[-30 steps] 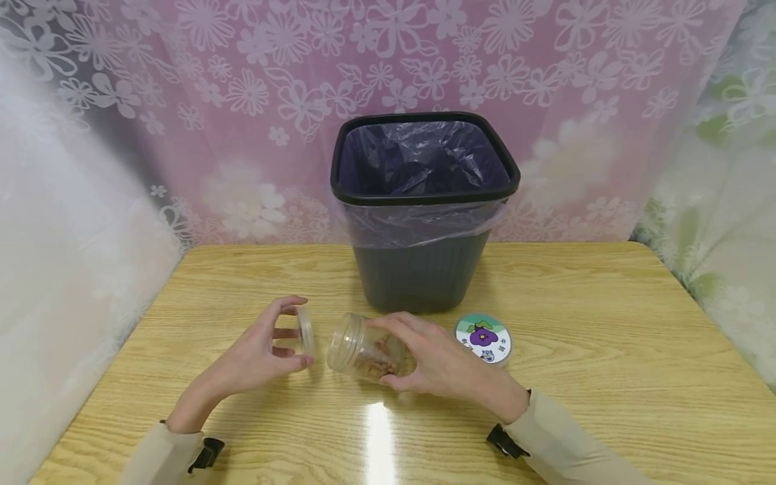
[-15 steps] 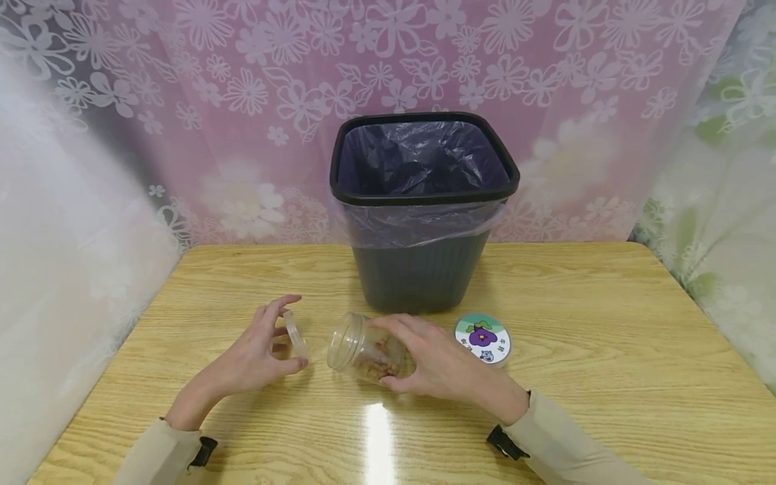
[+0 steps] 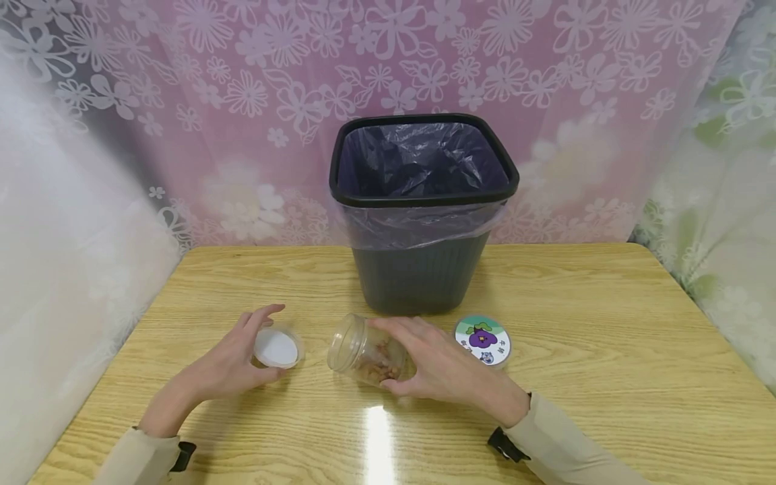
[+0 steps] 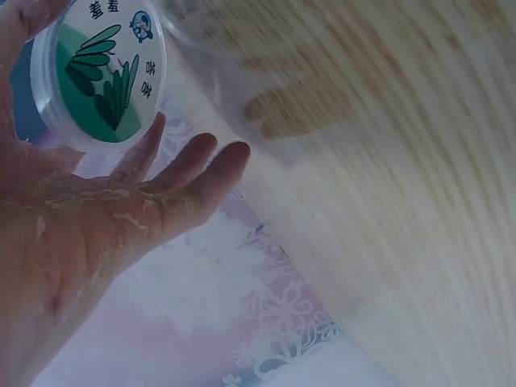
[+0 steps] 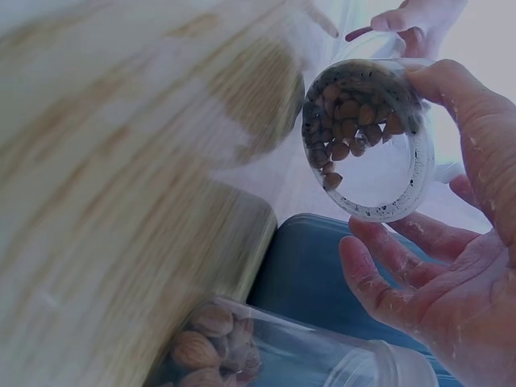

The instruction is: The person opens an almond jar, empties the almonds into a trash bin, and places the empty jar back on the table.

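Observation:
My left hand (image 3: 233,364) holds a round clear jar lid (image 3: 276,349) between thumb and fingers, its white underside turned up toward the head camera. In the left wrist view the lid's printed top (image 4: 109,68) shows green leaves and lettering. My right hand (image 3: 436,360) grips an uncapped clear jar (image 3: 349,347), tipped on its side with the mouth toward the left hand. Small brown nuts or seeds (image 5: 347,121) are heaped inside it, seen through its base in the right wrist view.
Behind the hands stands a dark bin (image 3: 418,269) lined with a purple bag. A second jar (image 3: 482,340), its lid printed with a purple eggplant, stands right of my right hand; large brown nuts (image 5: 214,347) show inside it. Wooden table (image 3: 582,404) underneath, floral curtain behind.
My left hand has moved left and toward me with the lid, turning it from edge-on to white underside up. The right hand and its jar have barely moved.

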{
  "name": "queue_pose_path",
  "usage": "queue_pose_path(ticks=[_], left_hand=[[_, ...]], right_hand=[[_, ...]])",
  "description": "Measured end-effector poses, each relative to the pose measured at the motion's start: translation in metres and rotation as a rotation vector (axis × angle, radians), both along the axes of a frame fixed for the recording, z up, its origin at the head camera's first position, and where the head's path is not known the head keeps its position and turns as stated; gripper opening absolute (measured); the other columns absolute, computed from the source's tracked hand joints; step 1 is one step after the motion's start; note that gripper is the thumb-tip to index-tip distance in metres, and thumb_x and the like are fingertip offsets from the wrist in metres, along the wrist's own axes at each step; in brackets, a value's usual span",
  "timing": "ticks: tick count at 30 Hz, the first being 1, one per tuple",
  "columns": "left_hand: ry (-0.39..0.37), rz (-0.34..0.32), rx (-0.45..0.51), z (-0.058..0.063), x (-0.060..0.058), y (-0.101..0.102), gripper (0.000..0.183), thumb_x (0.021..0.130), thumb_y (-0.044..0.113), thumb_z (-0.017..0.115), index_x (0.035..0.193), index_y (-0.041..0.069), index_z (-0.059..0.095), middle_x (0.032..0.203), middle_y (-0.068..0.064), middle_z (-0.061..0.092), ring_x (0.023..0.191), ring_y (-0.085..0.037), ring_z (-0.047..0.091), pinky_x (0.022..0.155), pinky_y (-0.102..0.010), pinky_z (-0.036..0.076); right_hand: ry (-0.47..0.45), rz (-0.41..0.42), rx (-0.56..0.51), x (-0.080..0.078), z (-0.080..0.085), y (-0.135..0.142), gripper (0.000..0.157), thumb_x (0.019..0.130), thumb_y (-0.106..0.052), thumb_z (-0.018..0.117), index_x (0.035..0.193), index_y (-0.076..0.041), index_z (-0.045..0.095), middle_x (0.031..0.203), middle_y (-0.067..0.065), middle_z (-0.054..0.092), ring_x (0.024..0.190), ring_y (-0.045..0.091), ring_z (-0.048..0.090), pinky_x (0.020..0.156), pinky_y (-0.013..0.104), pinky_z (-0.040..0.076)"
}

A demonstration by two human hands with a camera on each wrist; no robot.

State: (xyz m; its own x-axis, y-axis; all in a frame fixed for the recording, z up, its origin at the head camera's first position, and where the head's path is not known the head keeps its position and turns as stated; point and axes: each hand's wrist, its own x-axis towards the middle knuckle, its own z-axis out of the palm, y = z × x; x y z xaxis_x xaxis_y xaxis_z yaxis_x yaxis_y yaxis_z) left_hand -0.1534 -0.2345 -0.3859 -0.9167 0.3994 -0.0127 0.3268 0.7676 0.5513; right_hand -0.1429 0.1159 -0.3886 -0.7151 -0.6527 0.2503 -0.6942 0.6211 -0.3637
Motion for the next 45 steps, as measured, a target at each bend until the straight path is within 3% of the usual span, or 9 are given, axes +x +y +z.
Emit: queue_pose_path(ticks=[7, 19, 23, 26, 30, 33, 36, 40, 45], left_hand=[[-0.015, 0.005, -0.070, -0.003, 0.001, -0.004, 0.096, 0.074, 0.023, 0.088, 0.153, 0.010, 0.036, 0.131, -0.027, 0.052, 0.112, -0.040, 0.056, 0.079, -0.050, 0.056], [-0.055, 0.014, -0.113, -0.005, 0.002, -0.005, 0.096, 0.076, 0.033, 0.087, 0.154, 0.012, 0.036, 0.138, -0.028, 0.050, 0.114, -0.046, 0.054, 0.075, -0.050, 0.055], [0.022, 0.022, -0.116, 0.000, 0.000, -0.006, 0.089, 0.084, 0.037, 0.083, 0.155, 0.011, 0.036, 0.145, -0.026, 0.048, 0.124, -0.049, 0.052, 0.088, -0.060, 0.054], [0.111, 0.053, -0.107, 0.004, -0.001, -0.006, 0.084, 0.089, 0.035, 0.079, 0.157, 0.013, 0.035, 0.153, -0.025, 0.041, 0.135, -0.053, 0.044, 0.098, -0.072, 0.045], [0.271, 0.086, -0.117, 0.007, -0.003, -0.005, 0.079, 0.091, 0.033, 0.077, 0.158, 0.018, 0.038, 0.160, -0.025, 0.035, 0.141, -0.057, 0.036, 0.094, -0.083, 0.037], [0.386, 0.094, -0.148, 0.007, -0.004, -0.004, 0.078, 0.089, 0.034, 0.078, 0.157, 0.022, 0.041, 0.161, -0.023, 0.035, 0.143, -0.059, 0.033, 0.093, -0.085, 0.035], [0.464, 0.089, -0.169, 0.006, -0.005, -0.004, 0.080, 0.087, 0.035, 0.079, 0.157, 0.024, 0.042, 0.162, -0.022, 0.035, 0.145, -0.060, 0.030, 0.096, -0.084, 0.032], [0.557, 0.086, -0.183, 0.004, -0.006, -0.005, 0.084, 0.084, 0.037, 0.081, 0.158, 0.025, 0.042, 0.164, -0.021, 0.033, 0.146, -0.060, 0.028, 0.100, -0.083, 0.029], [0.655, 0.108, -0.186, 0.003, -0.007, -0.004, 0.086, 0.082, 0.041, 0.079, 0.158, 0.029, 0.040, 0.166, -0.018, 0.031, 0.148, -0.058, 0.028, 0.101, -0.083, 0.029]], right_hand=[[0.021, 0.009, 0.003, 0.000, 0.000, 0.000, 0.088, 0.081, -0.040, 0.085, 0.154, -0.016, 0.043, 0.148, 0.004, 0.058, 0.130, 0.026, 0.061, 0.109, 0.047, 0.051], [0.017, 0.014, -0.015, -0.001, -0.001, 0.001, 0.091, 0.080, -0.039, 0.086, 0.156, -0.018, 0.041, 0.147, 0.003, 0.060, 0.127, 0.023, 0.063, 0.106, 0.042, 0.054], [0.024, 0.027, -0.012, -0.002, -0.001, 0.002, 0.095, 0.080, -0.039, 0.087, 0.159, -0.021, 0.037, 0.148, 0.002, 0.059, 0.128, 0.021, 0.062, 0.108, 0.043, 0.052], [0.026, 0.033, 0.005, -0.002, -0.001, 0.003, 0.097, 0.081, -0.041, 0.085, 0.161, -0.026, 0.032, 0.147, 0.002, 0.059, 0.128, 0.021, 0.062, 0.107, 0.043, 0.053], [0.049, 0.041, 0.016, -0.001, -0.001, 0.004, 0.098, 0.082, -0.043, 0.084, 0.162, -0.030, 0.028, 0.142, 0.002, 0.061, 0.124, 0.021, 0.064, 0.102, 0.041, 0.056], [0.050, 0.056, 0.002, -0.001, -0.002, 0.005, 0.098, 0.083, -0.042, 0.084, 0.162, -0.032, 0.028, 0.139, 0.001, 0.061, 0.120, 0.019, 0.064, 0.099, 0.038, 0.057], [0.022, 0.082, -0.021, -0.001, -0.002, 0.005, 0.096, 0.085, -0.039, 0.083, 0.163, -0.032, 0.027, 0.139, 0.001, 0.059, 0.107, 0.014, 0.065, 0.084, 0.027, 0.058], [-0.019, 0.103, -0.030, -0.001, -0.002, 0.005, 0.096, 0.086, -0.037, 0.082, 0.163, -0.034, 0.025, 0.139, 0.005, 0.055, 0.082, 0.007, 0.055, 0.060, 0.014, 0.046], [-0.019, 0.111, -0.018, 0.000, -0.002, 0.005, 0.096, 0.086, -0.038, 0.082, 0.163, -0.036, 0.024, 0.135, 0.007, 0.052, 0.062, -0.001, 0.039, 0.048, 0.011, 0.039]])
